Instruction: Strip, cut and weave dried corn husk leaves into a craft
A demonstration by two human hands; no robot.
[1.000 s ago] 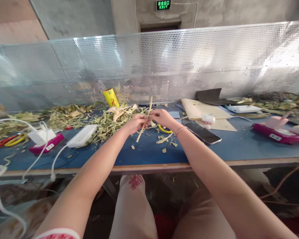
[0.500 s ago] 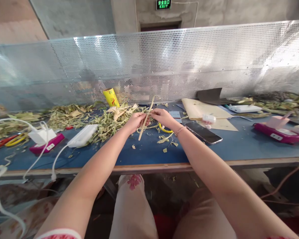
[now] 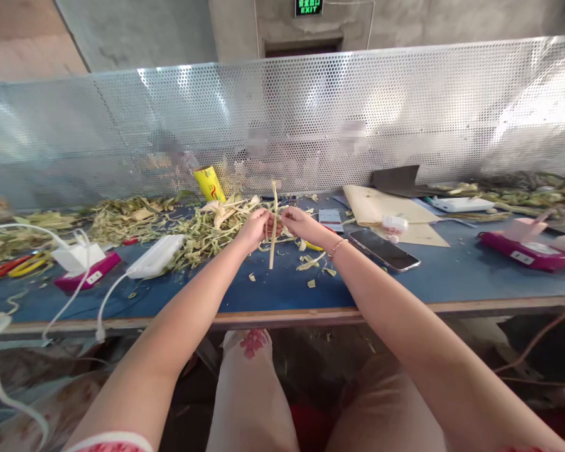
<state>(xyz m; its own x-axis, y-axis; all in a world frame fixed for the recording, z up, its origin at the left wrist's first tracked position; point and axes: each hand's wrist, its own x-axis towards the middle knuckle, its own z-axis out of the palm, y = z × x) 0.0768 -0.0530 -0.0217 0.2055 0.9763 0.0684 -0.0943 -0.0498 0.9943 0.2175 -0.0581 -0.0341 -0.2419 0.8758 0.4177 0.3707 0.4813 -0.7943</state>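
- The person's left hand [image 3: 255, 230] is pinching a pale dry strip [image 3: 272, 248] in the middle of the frame, with some fingers curling behind it.
- The right hand [image 3: 300, 224] is bending its fingers together just beside the strip, a little right of the middle. One cannot tell if it is gripping the strip too.
- The strip is standing almost straight up and down in the picture, with its top poking above both hands and its bottom end showing over the blue table [image 3: 282, 295].
- A beaded bracelet [image 3: 338, 248] is circling the right wrist.
- A big messy pile of dry leaves [image 3: 200, 238] is lying just left of the middle, near the left hand.
- A yellow tube [image 3: 209, 184] is leaning behind that pile.
- Something yellow [image 3: 314, 246] is peeking out under the right hand.
- Little leaf bits [image 3: 307, 265] are lying below the right hand.
- A dark phone [image 3: 384, 250] is lying right of the right wrist.
- A tan sheet of paper [image 3: 381, 206] is lying behind the phone, with a small white case [image 3: 394, 225] sitting on it.
- A white box with a cord [image 3: 156, 257] is resting left of the left arm.
- Red and yellow handles [image 3: 27, 266] are lying at the far left.
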